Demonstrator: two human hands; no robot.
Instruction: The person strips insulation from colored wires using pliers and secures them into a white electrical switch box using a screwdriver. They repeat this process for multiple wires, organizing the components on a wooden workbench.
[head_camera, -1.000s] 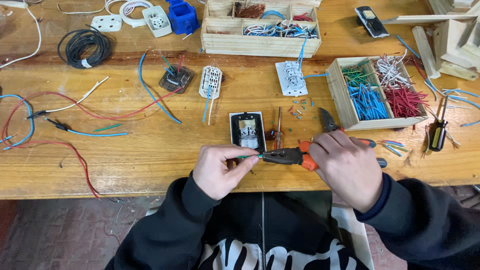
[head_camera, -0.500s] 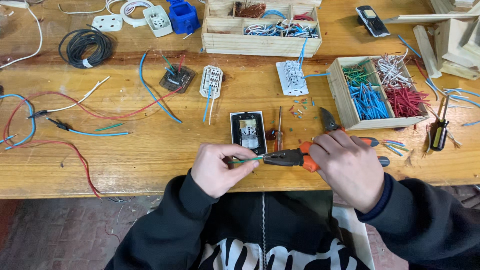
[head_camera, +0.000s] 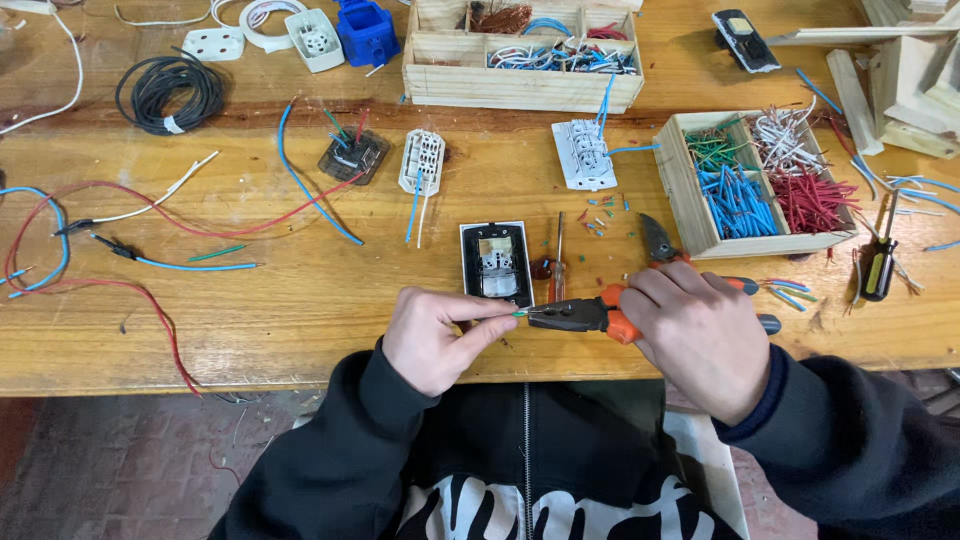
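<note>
While the right hand (head_camera: 700, 335) wraps its fingers around orange-handled pliers (head_camera: 585, 316) lying left-right above the worktop's (head_camera: 300, 300) near edge, the left hand (head_camera: 435, 335) pinches a short green wire (head_camera: 519, 313) at the tool's left-pointing tip.

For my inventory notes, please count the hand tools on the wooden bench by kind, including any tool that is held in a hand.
Pliers with orange handles: 2, one held in the right hand, one lying beside the wire box.
Screwdrivers: 2, a slim one by the switch module, a black and yellow one at the right.
Total: 4 hand tools.
</note>
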